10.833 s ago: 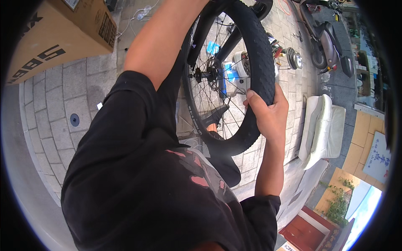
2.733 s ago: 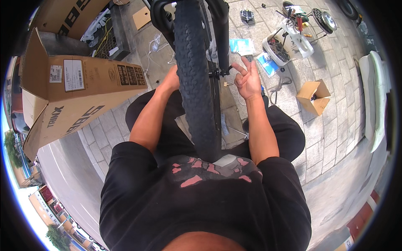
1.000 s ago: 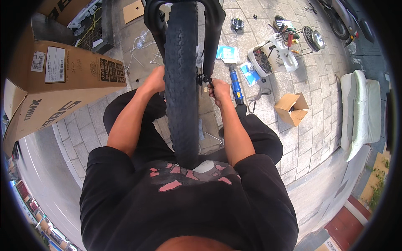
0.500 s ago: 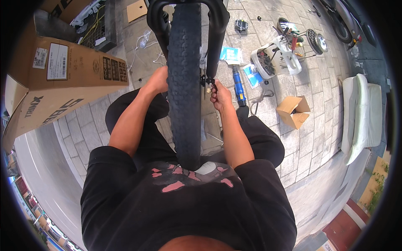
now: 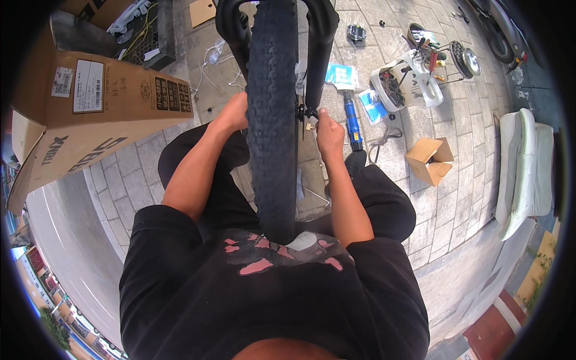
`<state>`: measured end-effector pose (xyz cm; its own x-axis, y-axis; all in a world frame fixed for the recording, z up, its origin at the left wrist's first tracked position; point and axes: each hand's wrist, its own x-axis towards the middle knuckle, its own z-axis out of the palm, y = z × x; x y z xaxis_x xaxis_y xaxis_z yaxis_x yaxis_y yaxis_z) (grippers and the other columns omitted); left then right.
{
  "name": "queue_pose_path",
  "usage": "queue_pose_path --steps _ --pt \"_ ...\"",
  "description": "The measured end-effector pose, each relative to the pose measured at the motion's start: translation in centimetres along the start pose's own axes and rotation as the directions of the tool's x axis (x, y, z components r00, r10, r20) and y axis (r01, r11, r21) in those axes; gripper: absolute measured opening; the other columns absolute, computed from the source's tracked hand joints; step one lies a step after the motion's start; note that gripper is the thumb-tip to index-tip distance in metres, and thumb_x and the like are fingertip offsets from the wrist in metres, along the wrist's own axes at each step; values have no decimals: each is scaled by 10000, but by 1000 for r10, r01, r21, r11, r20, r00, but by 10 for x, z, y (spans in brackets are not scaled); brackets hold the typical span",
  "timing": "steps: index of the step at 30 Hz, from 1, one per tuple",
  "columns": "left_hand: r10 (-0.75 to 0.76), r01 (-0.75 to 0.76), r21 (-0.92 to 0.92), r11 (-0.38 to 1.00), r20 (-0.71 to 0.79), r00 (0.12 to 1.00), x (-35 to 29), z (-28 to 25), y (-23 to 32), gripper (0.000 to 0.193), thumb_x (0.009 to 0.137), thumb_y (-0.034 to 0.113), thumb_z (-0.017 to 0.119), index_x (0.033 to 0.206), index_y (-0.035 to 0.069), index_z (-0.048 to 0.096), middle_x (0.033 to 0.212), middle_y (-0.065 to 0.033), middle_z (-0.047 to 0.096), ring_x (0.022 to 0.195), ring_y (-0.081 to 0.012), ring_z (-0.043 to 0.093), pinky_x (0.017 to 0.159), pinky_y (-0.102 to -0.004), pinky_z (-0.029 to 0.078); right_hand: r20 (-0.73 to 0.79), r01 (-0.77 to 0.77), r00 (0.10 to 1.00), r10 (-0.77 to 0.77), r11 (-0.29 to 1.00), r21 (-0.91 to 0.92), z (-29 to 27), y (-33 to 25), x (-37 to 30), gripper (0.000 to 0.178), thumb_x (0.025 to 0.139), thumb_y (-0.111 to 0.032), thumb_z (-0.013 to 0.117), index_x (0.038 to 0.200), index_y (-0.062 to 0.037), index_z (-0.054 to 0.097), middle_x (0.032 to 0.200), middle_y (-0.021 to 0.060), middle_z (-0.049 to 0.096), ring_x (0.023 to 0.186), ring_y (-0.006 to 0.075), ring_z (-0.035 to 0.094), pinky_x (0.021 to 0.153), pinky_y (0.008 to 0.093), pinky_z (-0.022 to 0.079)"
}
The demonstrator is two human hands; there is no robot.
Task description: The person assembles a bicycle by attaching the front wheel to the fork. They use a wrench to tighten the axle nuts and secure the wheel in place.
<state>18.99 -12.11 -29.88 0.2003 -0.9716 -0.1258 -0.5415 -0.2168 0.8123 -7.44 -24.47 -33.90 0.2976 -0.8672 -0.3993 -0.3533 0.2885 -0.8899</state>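
A bicycle wheel with a knobby black tire stands upright between my knees, set in a black fork. My left hand is on the wheel's left side, near the hub; the tire hides its fingers. To the right of the wheel, my right hand is closed with its thumb up, right beside the axle end at the fork's tip. Whatever its curled fingers hold is hidden from view.
A large cardboard box stands at left. To the right lie a blue-and-black power tool, blue packets, a white tool bin, a small open carton and a pale cushion. A parked two-wheeler is far right.
The view has shifted slightly, so everything sits a little further right. My right hand has turned at the axle end, its thumb now pointing up. The left hand stays beside the wheel.
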Motion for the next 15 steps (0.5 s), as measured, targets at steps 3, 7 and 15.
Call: queue_pose_path --steps 3,7,15 --pt "68 -68 -102 992 -3 998 0 2 -11 497 841 171 818 1296 33 674 1214 -171 748 1136 -329 705 952 -394 532 120 -221 972 202 959 175 -2 -12 -5 517 1049 -465 600 712 -72 595 595 0 531 537 130 516 504 303 373" --pt "130 -127 -91 988 34 991 3 -1 -25 507 852 154 817 1321 35 668 1262 -156 737 1161 -287 688 998 -390 516 326 -470 874 359 792 389 -6 -22 -12 418 1046 -457 617 779 -153 509 596 -48 428 508 94 438 446 272 306" --pt "99 -82 -256 963 56 993 -3 -8 10 598 864 136 819 1413 34 606 1401 -126 672 1296 -223 607 1098 -365 465 538 -594 800 266 475 649 5 37 41 281 1036 -363 692 882 -168 560 703 -45 501 530 82 426 457 249 320"
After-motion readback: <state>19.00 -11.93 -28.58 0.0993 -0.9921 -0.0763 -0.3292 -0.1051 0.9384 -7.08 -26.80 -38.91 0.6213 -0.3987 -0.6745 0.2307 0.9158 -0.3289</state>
